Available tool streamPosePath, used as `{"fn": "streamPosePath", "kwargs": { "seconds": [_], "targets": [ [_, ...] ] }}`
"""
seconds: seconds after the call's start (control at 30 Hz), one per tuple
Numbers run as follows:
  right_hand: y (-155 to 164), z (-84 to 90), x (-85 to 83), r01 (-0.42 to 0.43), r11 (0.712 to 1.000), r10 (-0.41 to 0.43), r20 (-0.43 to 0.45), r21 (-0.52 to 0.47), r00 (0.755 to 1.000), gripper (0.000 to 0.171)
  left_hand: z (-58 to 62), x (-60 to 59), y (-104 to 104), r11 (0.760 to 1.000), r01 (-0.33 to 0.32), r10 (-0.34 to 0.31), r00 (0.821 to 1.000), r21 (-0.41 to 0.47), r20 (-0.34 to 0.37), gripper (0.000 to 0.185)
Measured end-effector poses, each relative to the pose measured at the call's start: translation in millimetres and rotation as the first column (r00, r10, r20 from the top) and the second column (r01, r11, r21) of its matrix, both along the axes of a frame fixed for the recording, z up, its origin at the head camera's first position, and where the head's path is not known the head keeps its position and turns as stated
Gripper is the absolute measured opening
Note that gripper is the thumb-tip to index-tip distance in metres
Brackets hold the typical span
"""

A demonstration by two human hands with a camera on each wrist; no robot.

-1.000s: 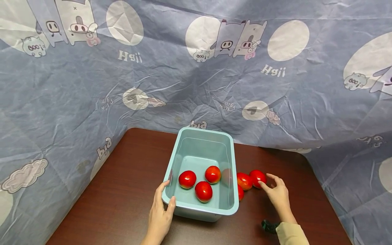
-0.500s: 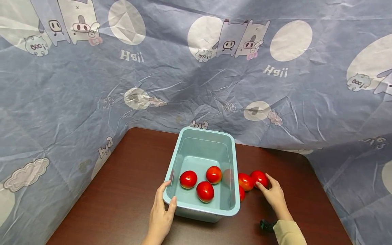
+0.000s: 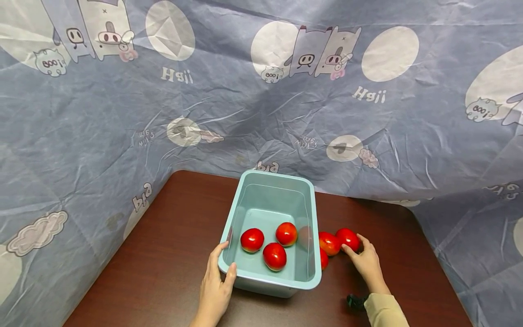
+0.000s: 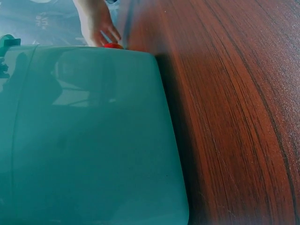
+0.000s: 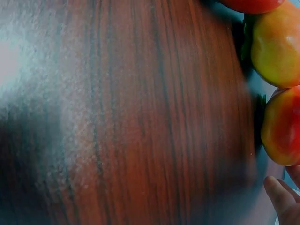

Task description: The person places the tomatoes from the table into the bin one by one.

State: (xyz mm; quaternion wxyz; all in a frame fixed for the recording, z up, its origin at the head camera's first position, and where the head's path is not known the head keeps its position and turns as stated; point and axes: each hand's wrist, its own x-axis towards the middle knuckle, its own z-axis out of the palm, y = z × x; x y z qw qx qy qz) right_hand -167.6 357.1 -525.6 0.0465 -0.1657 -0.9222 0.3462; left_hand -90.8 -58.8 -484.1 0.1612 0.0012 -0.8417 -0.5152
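A light blue-green plastic bin (image 3: 267,286) stands on the table, with three red tomatoes (image 3: 274,256) lying inside. My left hand (image 3: 216,286) holds the bin's near left corner, thumb at the front rim and fingers along the left side. The left wrist view is filled by the bin's outer wall (image 4: 93,140). Right of the bin, my right hand (image 3: 367,263) has thumb and fingers on either side of the rightmost tomato (image 3: 347,239), which rests on the table. Beside it sit a second tomato (image 3: 329,243) and a third (image 3: 324,259), partly hidden by the bin.
The brown wood-grain table (image 3: 180,236) reaches back to a blue-grey patterned cloth (image 3: 229,100) hanging behind and at the sides. A small dark object (image 3: 355,302) shows beside the right sleeve (image 3: 386,311).
My right hand has shifted slightly left, its thumb moving further across the rightmost tomato. The head view has drifted a little. My left hand and the bin stay in place.
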Motion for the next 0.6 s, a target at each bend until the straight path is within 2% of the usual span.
{"fn": "streamPosePath", "kwargs": {
  "seconds": [0.6],
  "targets": [
    [-5.3, -7.7, -3.5, 0.057, 0.997, -0.059, -0.052, -0.049, 0.997, 0.081, 0.0, 0.4, 0.6, 1.0, -0.005, 0.005, 1.0, -0.004, 0.019, 0.05]
  ]
}}
